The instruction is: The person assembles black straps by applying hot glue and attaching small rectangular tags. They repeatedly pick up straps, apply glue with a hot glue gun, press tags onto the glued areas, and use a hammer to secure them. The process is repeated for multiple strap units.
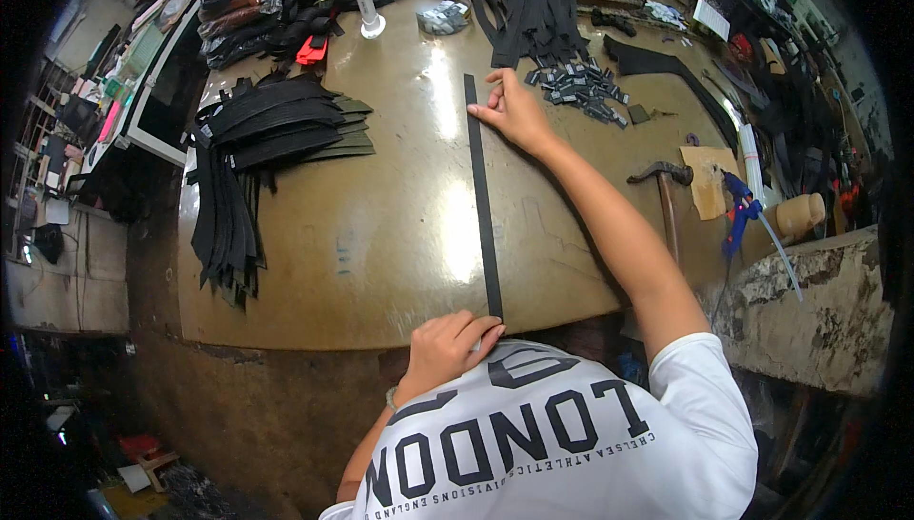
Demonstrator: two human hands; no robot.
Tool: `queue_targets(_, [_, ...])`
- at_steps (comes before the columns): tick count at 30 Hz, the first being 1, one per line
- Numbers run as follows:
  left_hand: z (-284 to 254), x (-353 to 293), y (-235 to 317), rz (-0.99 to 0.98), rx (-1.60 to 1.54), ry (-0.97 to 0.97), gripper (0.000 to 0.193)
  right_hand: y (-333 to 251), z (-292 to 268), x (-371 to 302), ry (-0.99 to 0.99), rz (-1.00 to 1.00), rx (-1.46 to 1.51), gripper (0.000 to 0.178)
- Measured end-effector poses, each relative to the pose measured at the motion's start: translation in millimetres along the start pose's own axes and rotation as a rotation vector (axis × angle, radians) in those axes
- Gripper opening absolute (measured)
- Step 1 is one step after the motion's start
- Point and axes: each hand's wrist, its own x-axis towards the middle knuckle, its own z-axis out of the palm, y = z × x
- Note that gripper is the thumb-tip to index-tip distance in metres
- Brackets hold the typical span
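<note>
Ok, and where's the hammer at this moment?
In the head view, the hammer lies on the right side of the table, between the person's right forearm and the brown paper piece beside the blue glue gun.

Long flat fabric strip [482,201] on worktop [381,244]; stacked fabric strips [276,125] left; small rectangular pieces [579,91] far right, beyond wooden-handled hammer [668,204].

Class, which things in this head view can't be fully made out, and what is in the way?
In the head view:
- Near end of the black strip: hidden at the left hand, so its grip is unclear.
- Lower layers of the black stack: covered by those on top.
- Count of the small dark pieces: too small and overlapping.
- Contents of the plastic-wrapped bundles: obscured by shiny wrapping.
</note>
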Motion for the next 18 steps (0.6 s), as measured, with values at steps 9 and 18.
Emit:
queue_targets(9, [-2, 1, -3, 0.033, -0.033, 0.0, 0.021, -6, -144, -219, 0.86, 0.197, -0.074, 0.027])
queue_targets(18, [5, -2, -11, 0.142, 0.018, 0.038, 0.015, 128, -274, -265, 0.742, 0.245, -0.412, 0.048])
